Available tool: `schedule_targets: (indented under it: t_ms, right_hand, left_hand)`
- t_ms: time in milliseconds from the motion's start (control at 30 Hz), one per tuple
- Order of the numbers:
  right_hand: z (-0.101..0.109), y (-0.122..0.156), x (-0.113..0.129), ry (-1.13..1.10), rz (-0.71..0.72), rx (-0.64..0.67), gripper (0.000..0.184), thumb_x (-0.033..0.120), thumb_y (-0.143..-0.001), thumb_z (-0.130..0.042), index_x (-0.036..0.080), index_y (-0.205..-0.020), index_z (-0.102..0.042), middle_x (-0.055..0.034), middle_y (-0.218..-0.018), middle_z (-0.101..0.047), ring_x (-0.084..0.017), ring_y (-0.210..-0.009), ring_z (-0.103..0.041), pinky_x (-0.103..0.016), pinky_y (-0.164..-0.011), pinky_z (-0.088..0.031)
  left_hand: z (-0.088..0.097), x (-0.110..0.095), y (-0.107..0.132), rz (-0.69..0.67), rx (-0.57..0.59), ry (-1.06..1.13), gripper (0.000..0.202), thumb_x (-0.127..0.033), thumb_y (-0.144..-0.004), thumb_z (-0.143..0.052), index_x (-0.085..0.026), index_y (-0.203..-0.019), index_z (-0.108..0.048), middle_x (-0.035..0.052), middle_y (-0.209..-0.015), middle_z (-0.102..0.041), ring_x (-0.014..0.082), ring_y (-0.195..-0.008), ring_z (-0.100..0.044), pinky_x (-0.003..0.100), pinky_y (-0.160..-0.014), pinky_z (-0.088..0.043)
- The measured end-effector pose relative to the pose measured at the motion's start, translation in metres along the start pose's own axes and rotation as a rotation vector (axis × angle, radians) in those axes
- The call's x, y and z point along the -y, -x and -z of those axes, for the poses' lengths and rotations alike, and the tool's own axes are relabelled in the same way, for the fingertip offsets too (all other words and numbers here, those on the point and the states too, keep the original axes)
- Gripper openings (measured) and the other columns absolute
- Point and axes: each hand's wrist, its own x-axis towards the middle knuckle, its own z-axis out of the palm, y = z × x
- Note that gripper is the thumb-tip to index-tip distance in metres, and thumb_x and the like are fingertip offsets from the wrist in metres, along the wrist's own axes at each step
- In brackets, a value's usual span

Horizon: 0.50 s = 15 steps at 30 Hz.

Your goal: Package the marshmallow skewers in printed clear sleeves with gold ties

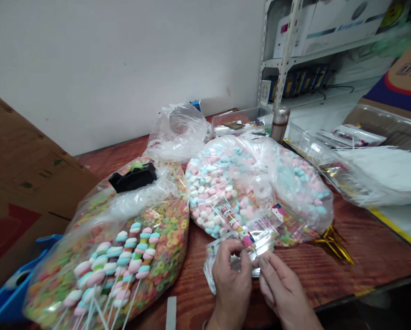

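My left hand (232,279) is closed, thumb and index finger pinching the lower end of a clear printed bag (227,211) with colourful candy inside. The fingertips of my right hand (281,288) are pressed together right beside that end; whatever they pinch is too small to make out. Under both hands lies a stack of flat printed bags (214,250), partly hidden by my fingers. Another printed bag (269,220) rests just beyond, against a big bag of pink, white and blue marshmallows (208,201). Gold twist ties (332,243) lie to the right.
At left, marshmallow skewers (123,256) lie on a large bag of ring candy (172,233), which also carries a black tape dispenser (133,176). Cardboard (26,192) and a blue holder (16,293) flank it. A metal flask (280,124) and clear trays (380,192) stand behind and right.
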Motion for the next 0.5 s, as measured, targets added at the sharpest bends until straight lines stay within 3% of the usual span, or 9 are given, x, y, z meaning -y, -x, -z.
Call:
schedule_targets:
  t_ms: [133, 200, 267, 333, 400, 500]
  right_hand:
    - [-0.002, -0.003, 0.006, -0.077, 0.034, 0.01, 0.029, 0.05, -0.084, -0.066, 0.023, -0.086, -0.056, 0.0063, -0.063, -0.046, -0.008, -0.05, -0.036, -0.019, -0.045, -0.03]
    - [0.001, -0.005, 0.007, -0.098, 0.033, 0.006, 0.029, 0.05, -0.083, -0.067, 0.023, -0.088, -0.057, 0.0055, -0.065, -0.048, -0.009, -0.053, -0.04, -0.019, -0.047, -0.033]
    - [0.006, -0.005, 0.006, -0.1, 0.021, -0.02, 0.03, 0.051, -0.083, -0.067, 0.022, -0.087, -0.058, 0.0065, -0.064, -0.046, -0.008, -0.052, -0.038, -0.018, -0.048, -0.033]
    - [0.015, -0.002, 0.003, -0.075, 0.002, -0.055, 0.03, 0.051, -0.083, -0.068, 0.022, -0.087, -0.059, 0.0079, -0.061, -0.042, -0.006, -0.05, -0.033, -0.016, -0.046, -0.029]
    - [0.026, 0.003, -0.002, -0.028, -0.033, -0.072, 0.031, 0.051, -0.081, -0.07, 0.022, -0.087, -0.06, 0.0088, -0.057, -0.037, -0.006, -0.049, -0.031, -0.015, -0.044, -0.027]
    - [0.042, 0.015, -0.008, 0.067, -0.108, -0.054, 0.032, 0.052, -0.078, -0.072, 0.024, -0.089, -0.062, 0.0074, -0.056, -0.041, -0.008, -0.048, -0.036, -0.018, -0.045, -0.034]
  left_hand:
    - [0.004, -0.002, 0.007, -0.01, 0.302, 0.034, 0.013, -0.012, -0.074, -0.072, -0.023, -0.079, -0.077, 0.0097, -0.084, -0.07, 0.0231, -0.084, -0.06, 0.03, -0.083, -0.042]
    - [0.004, -0.003, 0.009, -0.047, 0.382, -0.011, 0.013, -0.013, -0.077, -0.07, -0.022, -0.082, -0.076, 0.0105, -0.085, -0.07, 0.0234, -0.084, -0.059, 0.031, -0.082, -0.042]
    - [0.003, -0.004, 0.012, -0.021, 0.361, -0.026, 0.008, -0.016, -0.079, -0.067, -0.021, -0.081, -0.074, 0.0089, -0.082, -0.068, 0.0219, -0.08, -0.058, 0.031, -0.078, -0.043]
    - [0.0, -0.004, 0.015, 0.127, 0.293, 0.061, 0.004, -0.021, -0.08, -0.068, -0.021, -0.083, -0.07, 0.0061, -0.081, -0.065, 0.0197, -0.077, -0.057, 0.029, -0.074, -0.044]
    - [-0.004, -0.004, 0.018, 0.313, 0.262, 0.248, 0.017, -0.027, -0.079, -0.071, -0.02, -0.094, -0.068, 0.0052, -0.087, -0.066, 0.0187, -0.081, -0.059, 0.028, -0.076, -0.045]
    - [-0.011, -0.003, 0.024, 0.496, 0.288, 0.497, 0.029, -0.027, -0.074, -0.076, -0.017, -0.1, -0.069, 0.0065, -0.094, -0.069, 0.0176, -0.085, -0.059, 0.029, -0.082, -0.044]
